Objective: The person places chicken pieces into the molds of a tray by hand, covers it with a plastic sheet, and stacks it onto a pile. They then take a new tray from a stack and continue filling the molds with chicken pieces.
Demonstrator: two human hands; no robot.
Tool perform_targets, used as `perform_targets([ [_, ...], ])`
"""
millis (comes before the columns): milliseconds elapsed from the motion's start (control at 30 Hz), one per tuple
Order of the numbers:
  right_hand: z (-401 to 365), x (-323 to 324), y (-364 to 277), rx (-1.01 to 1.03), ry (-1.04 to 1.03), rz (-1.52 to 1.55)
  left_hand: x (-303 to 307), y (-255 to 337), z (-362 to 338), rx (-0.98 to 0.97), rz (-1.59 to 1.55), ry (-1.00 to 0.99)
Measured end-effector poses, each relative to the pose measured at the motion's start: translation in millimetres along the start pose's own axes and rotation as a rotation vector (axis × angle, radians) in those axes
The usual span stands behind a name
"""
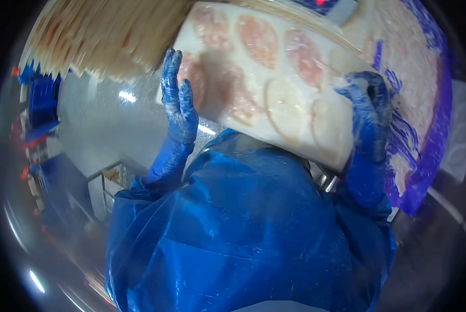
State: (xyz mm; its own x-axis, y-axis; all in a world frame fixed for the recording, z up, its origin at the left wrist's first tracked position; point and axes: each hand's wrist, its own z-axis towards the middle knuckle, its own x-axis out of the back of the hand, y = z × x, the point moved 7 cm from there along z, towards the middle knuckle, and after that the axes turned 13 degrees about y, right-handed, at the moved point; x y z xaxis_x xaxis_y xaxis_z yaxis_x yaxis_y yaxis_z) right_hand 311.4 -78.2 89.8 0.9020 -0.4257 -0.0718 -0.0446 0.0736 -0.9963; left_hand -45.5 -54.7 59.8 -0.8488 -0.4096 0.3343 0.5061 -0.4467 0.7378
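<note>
Spreading below both hands, a glossy blue gown [243, 223] takes up most of the space nearest the wearer. A grey, shiny surface [103, 104] lies outward of the left hand. Beyond that hand's fingertips, a thick pile of pale sticks [108, 36] fills the far corner and closes off the space there. Outward of the right hand lies a broad pale, minced-looking mass [412, 78] on a purple liner [435, 151] — striped purple folds crowd close against that hand's outer side. Farther out past the left hand stands a blue crate [43, 99], partly blurred.

Between the two hands lies the white moulded board [308, 136], tilted in view. The left hand [181, 106], blue-gloved, is at its near-left edge, fingers straight and palm turned inward; whether it touches the board, I cannot tell. The right hand [365, 96], also gloved, curls over the opposite edge, thumb and fingertips close together — whether anything is pinched there, I cannot tell. Five pink portions [256, 41] sit in oval hollows, mostly toward the left hand's side and the far edge; two pale hollows [285, 106] lie nearer the right hand.
</note>
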Motion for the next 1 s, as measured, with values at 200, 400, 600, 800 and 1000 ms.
perform_targets([
  [200, -63, -106, 55, 0.057, -0.424, -0.073, 25, -30, -12, 0.072, -0.009, 0.042],
  [400, -127, -97, 72, 0.654, -0.649, -0.812, 4, 17, -43, -0.015, -0.059, -0.312],
  [600, -133, -104, 85, 0.635, -0.72, -1.094, -49, 12, -67, -0.348, 0.184, -0.878],
  [800, -123, -113, 70, 0.606, -0.57, -0.981, -68, 10, -66, -0.372, 0.104, -0.827],
  [1000, -112, -94, 75, 0.569, -0.54, -0.968, -47, 10, -17, -0.336, -0.006, -0.713],
])
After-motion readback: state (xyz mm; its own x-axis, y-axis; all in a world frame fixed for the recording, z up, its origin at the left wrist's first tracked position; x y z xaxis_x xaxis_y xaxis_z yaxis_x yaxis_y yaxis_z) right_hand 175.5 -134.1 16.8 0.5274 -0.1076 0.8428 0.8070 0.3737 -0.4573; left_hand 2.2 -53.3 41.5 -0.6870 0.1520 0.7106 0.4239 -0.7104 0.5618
